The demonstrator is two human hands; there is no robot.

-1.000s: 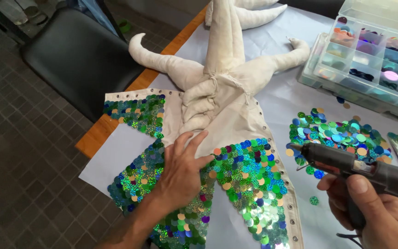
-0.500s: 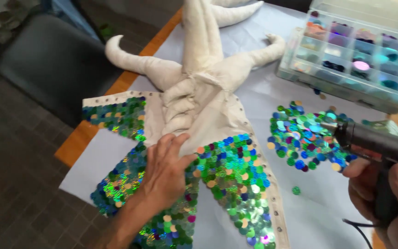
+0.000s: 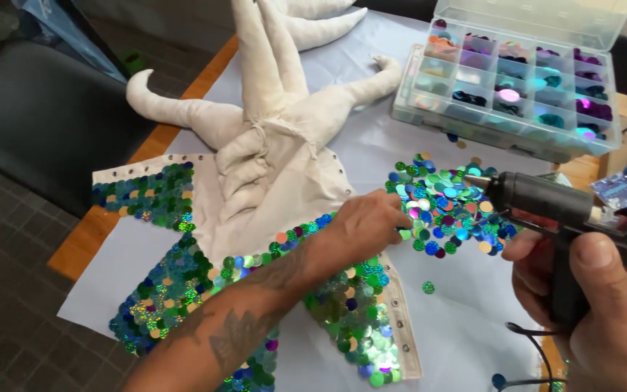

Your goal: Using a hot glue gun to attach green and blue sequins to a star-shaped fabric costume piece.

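Gripping a black glue gun (image 3: 567, 210), the right hand (image 3: 604, 312) wraps fully around its handle, nozzle aimed at the sequin pile (image 3: 448, 203). Left of that pile, the left hand (image 3: 368, 225) reaches in, fingertips pinched at its edge; whether they hold a sequin I cannot tell. Beyond the pile sits a clear compartment box (image 3: 509, 87).

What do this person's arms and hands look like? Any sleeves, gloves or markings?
Both are bare: no gloves, rings or sleeves show. The left forearm carries a dark tattoo above the left hand. The right hand shows short, plain nails.
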